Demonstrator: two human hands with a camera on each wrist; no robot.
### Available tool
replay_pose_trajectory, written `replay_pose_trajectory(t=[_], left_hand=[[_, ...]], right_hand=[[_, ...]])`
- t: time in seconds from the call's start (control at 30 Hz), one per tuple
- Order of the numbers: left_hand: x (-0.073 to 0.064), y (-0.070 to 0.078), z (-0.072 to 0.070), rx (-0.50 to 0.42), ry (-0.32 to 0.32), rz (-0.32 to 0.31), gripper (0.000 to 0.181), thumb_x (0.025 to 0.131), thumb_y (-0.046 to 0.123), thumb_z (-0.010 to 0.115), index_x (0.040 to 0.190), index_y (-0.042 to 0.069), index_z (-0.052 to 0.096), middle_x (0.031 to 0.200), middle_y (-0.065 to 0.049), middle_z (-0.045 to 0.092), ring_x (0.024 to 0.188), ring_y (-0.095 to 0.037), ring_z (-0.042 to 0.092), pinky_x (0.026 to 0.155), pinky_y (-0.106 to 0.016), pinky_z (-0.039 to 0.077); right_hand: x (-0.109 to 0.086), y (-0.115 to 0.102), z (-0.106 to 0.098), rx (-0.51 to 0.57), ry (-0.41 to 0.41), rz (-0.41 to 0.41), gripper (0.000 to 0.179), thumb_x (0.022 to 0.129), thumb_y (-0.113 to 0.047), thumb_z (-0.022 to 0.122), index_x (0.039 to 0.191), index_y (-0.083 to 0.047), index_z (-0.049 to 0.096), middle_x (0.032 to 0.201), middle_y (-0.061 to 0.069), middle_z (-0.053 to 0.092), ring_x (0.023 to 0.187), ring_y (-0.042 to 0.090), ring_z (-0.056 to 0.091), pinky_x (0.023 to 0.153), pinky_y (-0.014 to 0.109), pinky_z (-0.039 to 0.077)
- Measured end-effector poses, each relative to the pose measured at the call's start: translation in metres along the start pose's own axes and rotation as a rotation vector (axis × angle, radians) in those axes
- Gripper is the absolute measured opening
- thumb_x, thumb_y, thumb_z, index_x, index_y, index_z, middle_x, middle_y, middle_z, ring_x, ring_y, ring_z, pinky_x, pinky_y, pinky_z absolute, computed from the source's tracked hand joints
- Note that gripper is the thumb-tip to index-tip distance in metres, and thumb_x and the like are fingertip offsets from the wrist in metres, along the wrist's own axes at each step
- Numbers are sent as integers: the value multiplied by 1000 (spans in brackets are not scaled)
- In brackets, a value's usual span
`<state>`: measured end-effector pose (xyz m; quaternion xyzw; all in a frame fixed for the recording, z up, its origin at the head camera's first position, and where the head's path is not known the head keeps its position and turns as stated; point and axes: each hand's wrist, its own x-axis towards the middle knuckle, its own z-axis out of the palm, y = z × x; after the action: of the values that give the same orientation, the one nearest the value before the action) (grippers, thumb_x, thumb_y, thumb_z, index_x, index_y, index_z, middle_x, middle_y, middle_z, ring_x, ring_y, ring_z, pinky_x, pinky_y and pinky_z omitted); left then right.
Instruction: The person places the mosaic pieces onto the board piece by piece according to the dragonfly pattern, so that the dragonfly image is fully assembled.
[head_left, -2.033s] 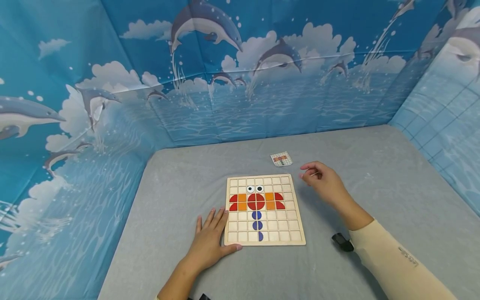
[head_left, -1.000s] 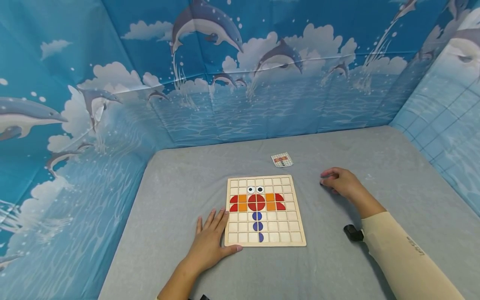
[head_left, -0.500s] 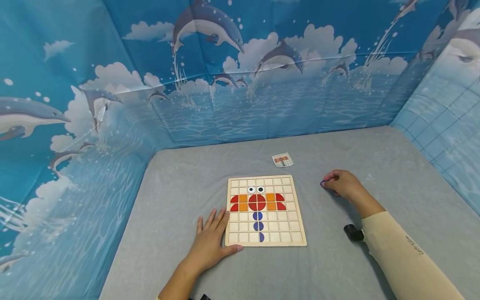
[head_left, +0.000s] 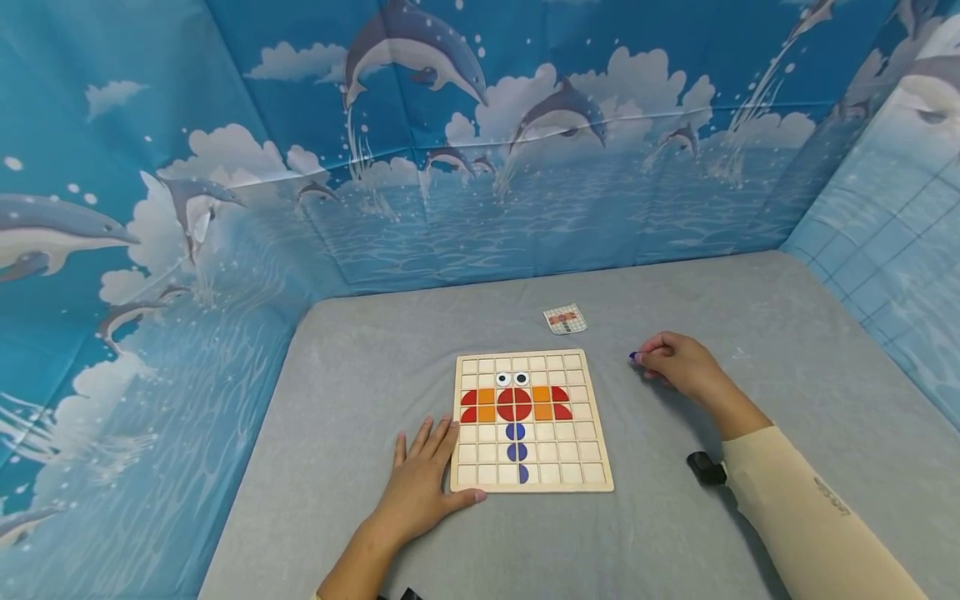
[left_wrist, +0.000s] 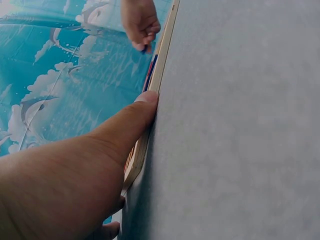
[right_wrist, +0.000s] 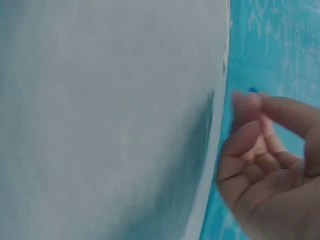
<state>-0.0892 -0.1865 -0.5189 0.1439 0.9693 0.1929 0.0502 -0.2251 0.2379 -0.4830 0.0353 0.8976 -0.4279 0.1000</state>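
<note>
My right hand point(head_left: 677, 364) pinches a small blue piece point(head_left: 633, 356) between thumb and fingertips, to the right of the wooden grid board point(head_left: 570, 454). In the right wrist view only a speck of the blue piece point(right_wrist: 253, 90) shows past the fingertips. My left hand point(head_left: 415, 487) rests at the board's left edge with fingers spread, and its thumb lies at the near left corner. Set in the board are two eye pieces point(head_left: 512, 379), a red circle point(head_left: 513, 405), orange squares point(head_left: 486, 406), red quarter pieces point(head_left: 561, 403) and blue half-circles point(head_left: 516, 452), with a single half-circle in the bottom row.
A small picture card point(head_left: 565, 319) with a similar pattern lies beyond the board. The table is covered in grey cloth point(head_left: 360, 375). A dolphin-printed curtain point(head_left: 465, 208) hangs behind and at both sides. A black device point(head_left: 707, 468) sits at the right wrist.
My right hand has moved right, away from the board, and a blue piece now shows in its fingertips. Lately it has shifted slightly back toward the left. The left hand stays put.
</note>
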Motion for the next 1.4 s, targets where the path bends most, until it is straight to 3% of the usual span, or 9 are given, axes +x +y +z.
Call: replay_pose_trajectory(t=[0.23, 0.57, 0.8, 0.93, 1.2, 1.4], left_hand=[[1, 0, 1, -3, -2, -2, 108, 79, 72, 70, 161, 17, 27, 169, -2, 25, 158, -33, 16, 120, -70, 4], [2, -2, 1, 14, -3, -3, 108, 79, 73, 69, 162, 17, 27, 169, -2, 25, 158, -33, 16, 121, -70, 5], [2, -2, 2, 23, 3, -2, 109, 79, 73, 70, 162, 17, 26, 169, -2, 25, 158, -33, 16, 121, -70, 5], [2, -2, 1, 25, 4, 1, 109, 79, 73, 70, 162, 16, 27, 169, -3, 25, 158, -34, 16, 120, -71, 6], [2, -1, 0, 24, -3, -1, 109, 79, 73, 70, 161, 16, 27, 169, -4, 26, 158, -34, 17, 120, -71, 6], [1, 0, 0, 12, -8, -9, 108, 80, 74, 68, 161, 16, 27, 169, -3, 25, 158, -34, 16, 121, -70, 5]], right_hand=[[-15, -22, 7, 112, 52, -110, 35, 100, -33, 64, 116, -3, 62, 101, 18, 68, 79, 11, 62, 71, 27, 56], [-40, -53, 23, 177, 27, -203, 31, 100, -31, 65, 119, -7, 66, 98, 18, 65, 81, 18, 59, 73, 32, 55], [-53, -68, 41, 163, -85, -217, 25, 100, -22, 64, 122, -10, 70, 106, 13, 69, 91, 28, 63, 80, 34, 58], [-60, -73, 53, 171, -153, -272, 23, 99, -12, 63, 119, -6, 70, 108, 12, 70, 90, 30, 64, 78, 33, 59], [-70, -85, 84, 188, -292, -340, 12, 94, -17, 72, 106, -14, 73, 95, 4, 69, 83, 21, 65, 72, 28, 59], [-75, -91, 102, 164, -361, -386, 11, 93, -10, 69, 103, -9, 73, 92, 6, 70, 82, 16, 64, 72, 22, 56]])
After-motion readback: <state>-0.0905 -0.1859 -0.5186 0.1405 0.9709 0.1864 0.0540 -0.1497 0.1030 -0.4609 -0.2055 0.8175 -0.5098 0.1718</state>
